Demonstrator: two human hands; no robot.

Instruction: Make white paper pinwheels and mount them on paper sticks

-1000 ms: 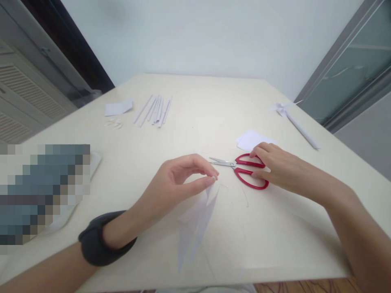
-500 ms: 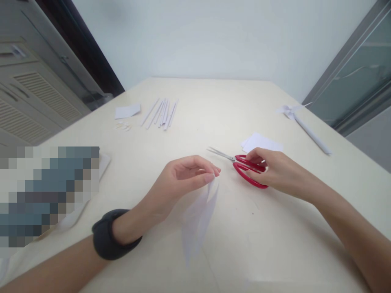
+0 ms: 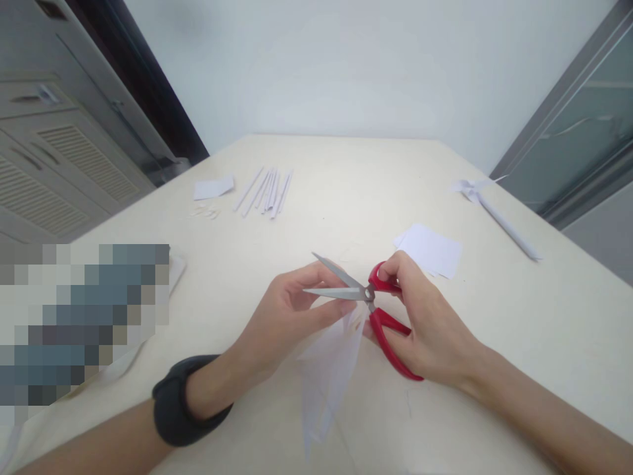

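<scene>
In my left hand [image 3: 291, 310], thumb and fingers pinch the top of a thin, translucent white sheet [image 3: 329, 389], which hangs down in folds over the table. My right hand [image 3: 430, 323] grips red-handled scissors [image 3: 370, 294], with fingers through the handle loops. The scissor blades are spread apart and point left. They cross in front of my left fingers, just above the gathered tip of the sheet. Whether the blades touch the sheet I cannot tell. A dark band [image 3: 173, 402] is around my left wrist.
Small white paper squares [image 3: 430, 249] lie beyond my right hand. Several thin paper rolls [image 3: 271, 191] lie at the back left, beside a folded paper [image 3: 213, 188] and small scraps [image 3: 205, 212]. A paper pinwheel [image 3: 509, 227] rests at the right. A blurred-out item [image 3: 99, 310] is at the left.
My right hand has brought the scissors left and nearer, up to my left fingertips. The blades, nearly together before, are now spread wide. My left hand still pinches the sheet.
</scene>
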